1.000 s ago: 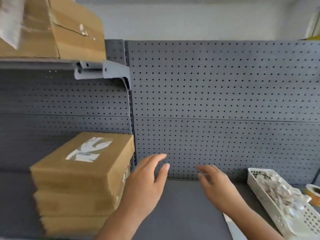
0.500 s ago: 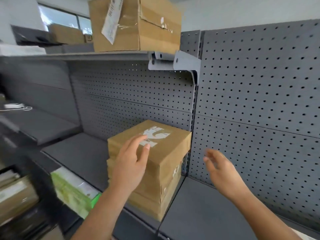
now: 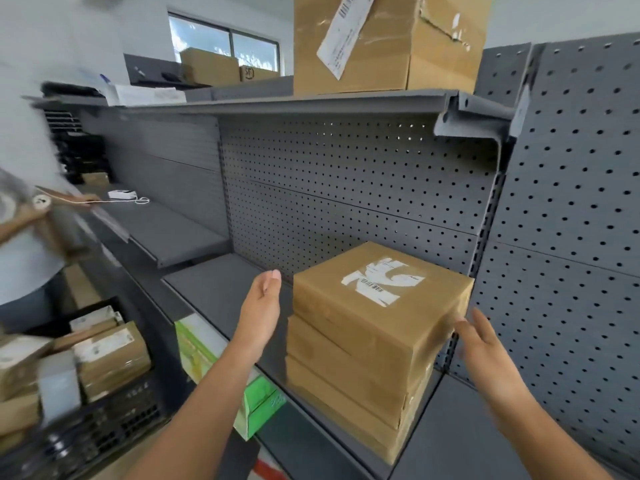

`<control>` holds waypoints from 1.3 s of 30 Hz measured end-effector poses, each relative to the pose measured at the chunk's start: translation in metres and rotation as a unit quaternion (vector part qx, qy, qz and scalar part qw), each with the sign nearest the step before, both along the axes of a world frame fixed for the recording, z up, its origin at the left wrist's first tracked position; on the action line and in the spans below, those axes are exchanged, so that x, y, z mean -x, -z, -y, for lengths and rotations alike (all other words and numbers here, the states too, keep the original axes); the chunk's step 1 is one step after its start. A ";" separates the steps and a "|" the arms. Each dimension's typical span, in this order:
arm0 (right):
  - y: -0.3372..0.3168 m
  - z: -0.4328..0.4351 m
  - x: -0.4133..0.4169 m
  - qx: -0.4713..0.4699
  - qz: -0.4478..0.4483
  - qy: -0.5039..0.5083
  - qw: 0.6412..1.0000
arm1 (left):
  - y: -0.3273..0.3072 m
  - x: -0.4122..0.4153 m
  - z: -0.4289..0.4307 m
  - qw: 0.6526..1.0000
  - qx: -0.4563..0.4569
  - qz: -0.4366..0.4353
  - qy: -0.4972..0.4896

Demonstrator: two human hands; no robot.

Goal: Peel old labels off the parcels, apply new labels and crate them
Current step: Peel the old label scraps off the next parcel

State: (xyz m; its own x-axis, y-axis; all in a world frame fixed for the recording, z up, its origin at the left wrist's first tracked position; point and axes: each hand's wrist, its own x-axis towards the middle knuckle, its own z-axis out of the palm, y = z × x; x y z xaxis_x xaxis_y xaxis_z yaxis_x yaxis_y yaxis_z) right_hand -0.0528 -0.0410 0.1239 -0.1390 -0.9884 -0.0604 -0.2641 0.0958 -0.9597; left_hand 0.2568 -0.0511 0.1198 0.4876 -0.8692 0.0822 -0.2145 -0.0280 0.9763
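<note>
Left hand (image 3: 261, 306) is held flat, fingers straight and together, palm turned toward the left side of the top brown cardboard parcel (image 3: 363, 327), with a narrow gap between them. Right hand (image 3: 483, 344) is held open, fingers loosely spread, at the parcel's right front corner; contact cannot be told through the blur. Nothing is gripped by either hand.

The parcel is stacked on two more brown parcels (image 3: 346, 382) on the grey metal shelf (image 3: 214, 289), close to the grey perforated back panel (image 3: 346, 188). A torn white label remnant (image 3: 381, 280) is stuck to its top face.

A large cardboard box (image 3: 433, 57) with a loose white label strip (image 3: 343, 32) is seen on the upper shelf (image 3: 311, 105). A green carton (image 3: 259, 400) is seen below the shelf edge. A black plastic crate (image 3: 114, 424) filled with labelled parcels is seen lower left.
</note>
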 end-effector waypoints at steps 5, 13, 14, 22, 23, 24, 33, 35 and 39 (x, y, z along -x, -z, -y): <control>0.006 0.008 -0.025 -0.036 0.079 0.028 0.996 | 0.002 -0.014 0.031 0.991 -0.053 -0.092 0.075; 0.014 0.020 -0.044 -0.049 0.142 0.077 0.986 | -0.005 -0.011 0.055 0.974 -0.097 -0.111 0.170; 0.014 0.019 -0.045 -0.049 0.145 0.080 0.985 | -0.005 -0.012 0.055 0.974 -0.094 -0.107 0.174; 0.010 0.013 -0.051 -0.031 0.137 0.089 0.986 | -0.001 -0.011 0.055 0.976 -0.068 -0.109 0.176; 0.008 0.012 -0.051 -0.031 0.140 0.088 0.986 | -0.002 -0.009 0.052 0.977 -0.061 -0.106 0.176; 0.006 0.010 -0.050 -0.032 0.144 0.089 0.985 | -0.002 -0.007 0.049 0.977 -0.055 -0.101 0.177; -0.014 -0.018 -0.029 -0.031 0.193 0.115 0.974 | -0.008 0.019 0.026 0.977 0.008 -0.111 0.180; -0.017 -0.027 -0.020 -0.027 0.200 0.119 0.972 | -0.009 0.029 0.021 0.974 0.006 -0.111 0.197; -0.021 -0.046 0.003 -0.018 0.213 0.140 0.967 | -0.011 0.053 0.009 0.967 0.011 -0.122 0.223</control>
